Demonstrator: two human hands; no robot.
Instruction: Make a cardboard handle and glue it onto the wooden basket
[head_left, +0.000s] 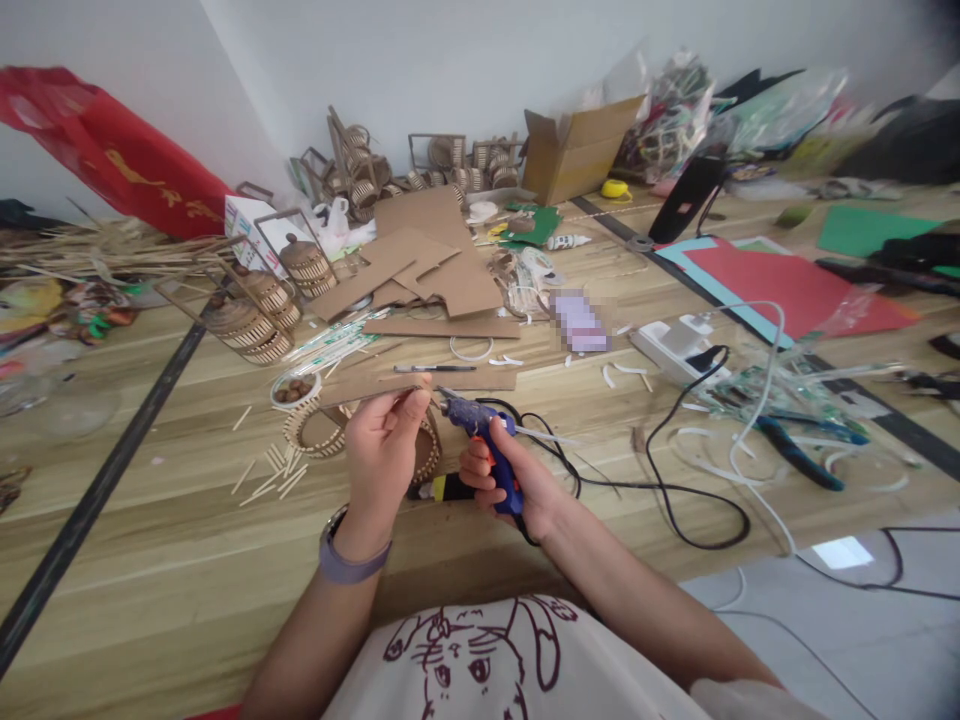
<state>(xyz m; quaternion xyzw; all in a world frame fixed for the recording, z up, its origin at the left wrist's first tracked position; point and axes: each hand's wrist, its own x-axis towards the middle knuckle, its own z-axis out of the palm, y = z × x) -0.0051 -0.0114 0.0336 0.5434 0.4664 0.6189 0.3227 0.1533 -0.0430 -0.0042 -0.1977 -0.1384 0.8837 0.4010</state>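
My right hand point(491, 475) is wrapped around a blue hot glue gun point(474, 415) with an orange trigger. A whitish glue stick point(544, 434) sticks out of its back end. Just left of the nozzle, my left hand point(386, 435) pinches a thin brown cardboard strip point(349, 390) between thumb and fingers; part of it is hidden by the hand. Below and beside the left hand lie round rings of small wooden sticks point(311, 430), one partly covered. Loose short sticks point(274, 470) are scattered to the left, near a small bowl of brown round things point(295, 388).
Cardboard pieces point(435, 260) and a pen point(435, 369) lie ahead. Small stick-built baskets point(247, 315) stand at left, more at the wall. Right are a power strip point(679, 345), black cable point(667, 490), pliers point(802, 455), coloured paper point(795, 285) and a black speaker point(686, 200).
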